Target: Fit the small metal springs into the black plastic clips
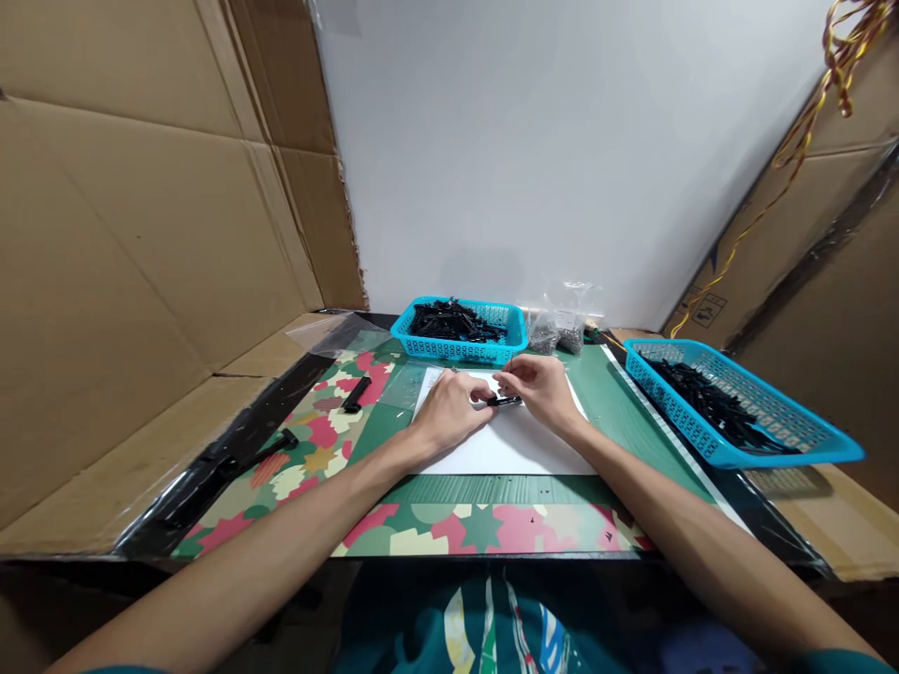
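Over a white sheet of paper in the middle of the table, my left hand grips a small black plastic part between thumb and fingers. Just right of it, my right hand is closed in a pinch above the same part. Something thin and dark seems to stick up from those fingertips, but it is too small to name. The two hands are close together, and the black part lies between them, near the paper's surface.
Behind my hands stands a blue basket of black parts; another blue basket sits at the right. Clear bags of small metal pieces rest at the back. Black parts lie on the left. Cardboard walls flank the table.
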Available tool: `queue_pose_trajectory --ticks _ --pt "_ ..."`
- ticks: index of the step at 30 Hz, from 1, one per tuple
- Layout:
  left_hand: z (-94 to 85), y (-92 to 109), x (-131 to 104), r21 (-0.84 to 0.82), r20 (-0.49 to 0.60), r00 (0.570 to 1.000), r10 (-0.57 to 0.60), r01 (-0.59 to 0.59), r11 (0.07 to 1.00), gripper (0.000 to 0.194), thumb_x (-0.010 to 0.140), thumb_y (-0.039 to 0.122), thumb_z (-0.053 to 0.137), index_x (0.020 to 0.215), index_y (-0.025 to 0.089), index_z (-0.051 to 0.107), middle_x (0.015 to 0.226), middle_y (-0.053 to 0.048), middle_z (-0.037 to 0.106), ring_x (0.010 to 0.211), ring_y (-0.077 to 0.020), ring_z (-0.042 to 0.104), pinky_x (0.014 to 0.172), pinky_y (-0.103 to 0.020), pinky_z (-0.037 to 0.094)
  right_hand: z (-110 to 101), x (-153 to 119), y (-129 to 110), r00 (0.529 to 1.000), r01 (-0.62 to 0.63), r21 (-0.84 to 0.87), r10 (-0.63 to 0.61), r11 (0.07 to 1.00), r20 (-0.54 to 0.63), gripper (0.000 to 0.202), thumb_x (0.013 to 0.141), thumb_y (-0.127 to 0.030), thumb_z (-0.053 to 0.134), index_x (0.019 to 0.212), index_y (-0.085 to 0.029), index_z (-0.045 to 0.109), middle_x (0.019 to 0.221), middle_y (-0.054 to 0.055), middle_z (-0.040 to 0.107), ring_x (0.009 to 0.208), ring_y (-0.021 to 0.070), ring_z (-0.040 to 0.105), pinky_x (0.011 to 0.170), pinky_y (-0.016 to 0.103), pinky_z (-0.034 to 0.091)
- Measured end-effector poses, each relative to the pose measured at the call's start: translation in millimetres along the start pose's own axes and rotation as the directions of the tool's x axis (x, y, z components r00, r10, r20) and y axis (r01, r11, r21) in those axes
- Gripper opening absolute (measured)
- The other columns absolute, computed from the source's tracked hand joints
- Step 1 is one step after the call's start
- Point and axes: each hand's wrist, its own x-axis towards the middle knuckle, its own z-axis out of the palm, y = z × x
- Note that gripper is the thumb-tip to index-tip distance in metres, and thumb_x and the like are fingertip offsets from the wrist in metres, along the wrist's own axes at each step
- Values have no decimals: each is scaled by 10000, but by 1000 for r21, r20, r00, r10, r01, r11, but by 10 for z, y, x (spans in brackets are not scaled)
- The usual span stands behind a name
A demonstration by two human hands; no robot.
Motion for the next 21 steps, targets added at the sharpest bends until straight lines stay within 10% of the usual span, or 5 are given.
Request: queue_pose_trajectory --ticks 21 --pt "-74 44 80 -53 -51 998 20 -22 998 173 812 255 672 741 201 820 683 -24 756 644 -185 636 619 -280 415 92 106 -16 1000 13 -176 -14 984 -1 350 918 -474 731 721 -192 668 680 28 715 616 160 629 609 264 464"
